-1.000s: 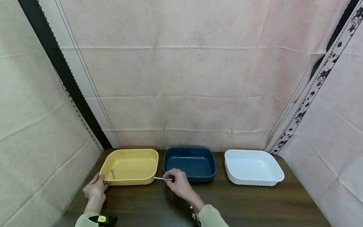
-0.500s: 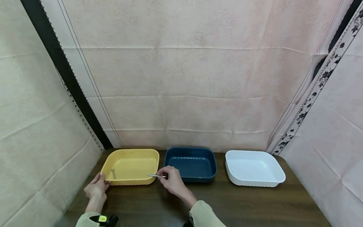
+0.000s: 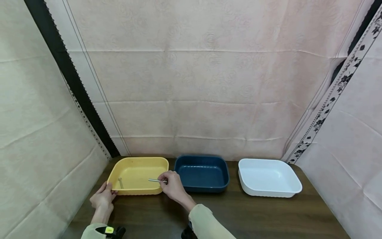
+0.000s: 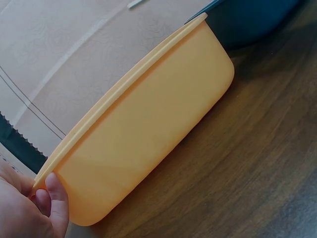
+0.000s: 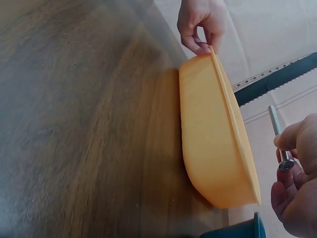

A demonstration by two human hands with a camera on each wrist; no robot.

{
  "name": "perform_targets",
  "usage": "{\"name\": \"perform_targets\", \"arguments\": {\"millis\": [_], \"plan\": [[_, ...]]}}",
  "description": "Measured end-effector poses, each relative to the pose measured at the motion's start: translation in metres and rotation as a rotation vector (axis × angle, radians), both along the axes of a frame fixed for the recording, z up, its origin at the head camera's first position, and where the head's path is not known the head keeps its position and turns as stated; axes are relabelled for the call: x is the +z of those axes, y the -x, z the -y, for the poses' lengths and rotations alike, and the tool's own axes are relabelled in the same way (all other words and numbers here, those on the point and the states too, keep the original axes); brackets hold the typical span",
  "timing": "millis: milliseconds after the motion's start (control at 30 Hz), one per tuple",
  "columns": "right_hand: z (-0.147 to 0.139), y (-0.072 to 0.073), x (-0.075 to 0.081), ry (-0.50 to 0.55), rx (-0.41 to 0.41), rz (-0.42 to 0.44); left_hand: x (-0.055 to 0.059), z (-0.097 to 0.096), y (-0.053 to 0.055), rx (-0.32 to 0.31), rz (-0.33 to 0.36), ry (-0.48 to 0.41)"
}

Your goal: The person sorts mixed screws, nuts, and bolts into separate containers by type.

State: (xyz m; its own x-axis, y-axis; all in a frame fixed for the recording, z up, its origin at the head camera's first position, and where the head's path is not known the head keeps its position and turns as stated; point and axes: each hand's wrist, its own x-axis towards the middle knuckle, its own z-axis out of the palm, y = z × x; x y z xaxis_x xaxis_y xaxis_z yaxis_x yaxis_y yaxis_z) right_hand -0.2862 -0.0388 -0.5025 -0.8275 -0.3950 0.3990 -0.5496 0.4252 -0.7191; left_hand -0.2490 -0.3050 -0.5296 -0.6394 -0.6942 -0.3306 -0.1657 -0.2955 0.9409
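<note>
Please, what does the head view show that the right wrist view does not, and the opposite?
Only head: the white tray and a loose bolt inside the yellow tray.
Only right wrist: the hollow in the held bolt's head.
Both: the left hand gripping the yellow tray's rim, the right hand pinching the held bolt, and the blue tray.

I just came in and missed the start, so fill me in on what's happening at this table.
A person is handling a metal bolt: their right grip pinches it above the right end of the yellow tray. Their left grip holds that tray's rim at its near left corner. Another bolt-like piece lies inside, toward the left. The blue tray and then the white tray stand to the right on the wooden table.
</note>
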Motion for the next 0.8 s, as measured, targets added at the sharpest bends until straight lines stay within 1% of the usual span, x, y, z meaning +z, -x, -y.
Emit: {"name": "perform_targets", "arguments": {"millis": [267, 433, 667, 800], "plan": [[0.017, 0.007, -0.004, -0.082, -0.064, 0.006, 0.000, -0.002, 0.001, 0.005, -0.003, -0.007], [0.022, 0.007, -0.004, -0.112, -0.071, 0.004, -0.002, -0.002, 0.001, 0.007, -0.003, -0.007], [0.030, 0.008, -0.004, -0.154, -0.078, -0.055, -0.001, -0.001, 0.001, 0.003, 0.001, -0.008], [0.035, 0.010, -0.004, -0.163, -0.074, -0.062, -0.001, 0.000, 0.001, 0.007, 0.005, -0.009]]}}
